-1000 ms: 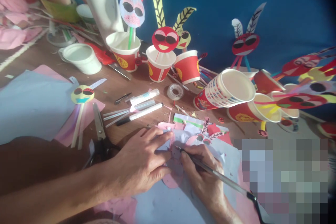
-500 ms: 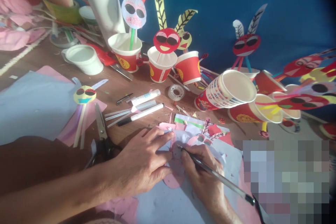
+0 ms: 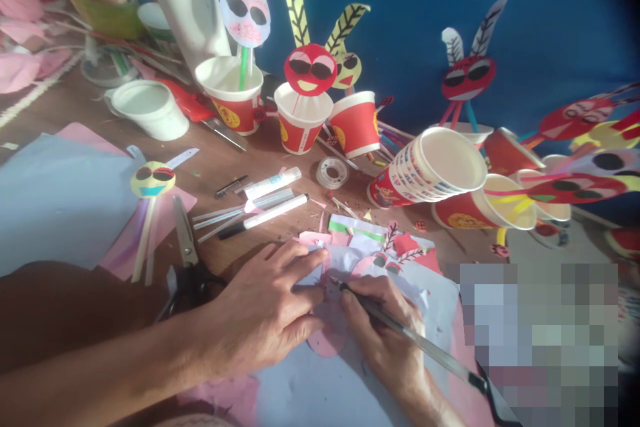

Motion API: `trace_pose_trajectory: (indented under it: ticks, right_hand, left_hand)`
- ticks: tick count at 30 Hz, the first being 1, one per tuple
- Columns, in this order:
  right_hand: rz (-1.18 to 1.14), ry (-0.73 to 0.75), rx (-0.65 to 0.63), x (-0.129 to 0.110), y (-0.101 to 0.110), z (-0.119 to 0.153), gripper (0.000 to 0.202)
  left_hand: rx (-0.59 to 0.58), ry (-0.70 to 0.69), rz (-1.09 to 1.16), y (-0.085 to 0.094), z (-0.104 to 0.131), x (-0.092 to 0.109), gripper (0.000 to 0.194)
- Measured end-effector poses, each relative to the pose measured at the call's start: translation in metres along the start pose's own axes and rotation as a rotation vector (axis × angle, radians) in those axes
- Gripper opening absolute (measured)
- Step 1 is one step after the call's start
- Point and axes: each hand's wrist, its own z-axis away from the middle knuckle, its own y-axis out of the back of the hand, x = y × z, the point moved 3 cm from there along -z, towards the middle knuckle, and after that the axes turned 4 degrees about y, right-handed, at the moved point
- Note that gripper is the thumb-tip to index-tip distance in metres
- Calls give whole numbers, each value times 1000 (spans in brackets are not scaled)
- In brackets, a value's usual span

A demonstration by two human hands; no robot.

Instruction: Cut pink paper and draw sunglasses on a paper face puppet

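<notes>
My right hand [image 3: 393,340] grips a clear-barrelled pen [image 3: 440,351], its tip on the small paper between my hands. My left hand [image 3: 270,300] rests flat with fingers apart, holding down pink paper pieces; a round pink piece [image 3: 327,341] shows below its thumb and index finger. Under both hands lies a pale blue sheet [image 3: 300,390]. Just beyond my right hand is a pink paper face with leaf-patterned ears [image 3: 393,237], among red scraps. Black-handled scissors [image 3: 187,250] lie left of my left hand, partly hidden by it.
Paper cups [image 3: 303,120] with paper faces on straws line the back by a blue wall [image 3: 400,7]. A cup stack [image 3: 425,170] leans at right. Markers [image 3: 273,213], a tape roll [image 3: 333,173], a white mug [image 3: 147,110] and a yellow face [image 3: 153,180] lie on the table.
The pen tip and right hand have shifted slightly over the small paper. My left hand keeps its place on the paper. The whole view has moved a little.
</notes>
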Motion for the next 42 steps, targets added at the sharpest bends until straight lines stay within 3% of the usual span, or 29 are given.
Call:
trace_pose_trajectory:
  ticks: [19, 42]
  right_hand:
    - [6, -101, 91, 3, -3, 2, 5]
    - [74, -39, -22, 0, -2, -5, 7]
  left_hand:
    - [5, -12, -42, -2, -1, 0, 21]
    - [12, -14, -38, -2, 1, 0, 24]
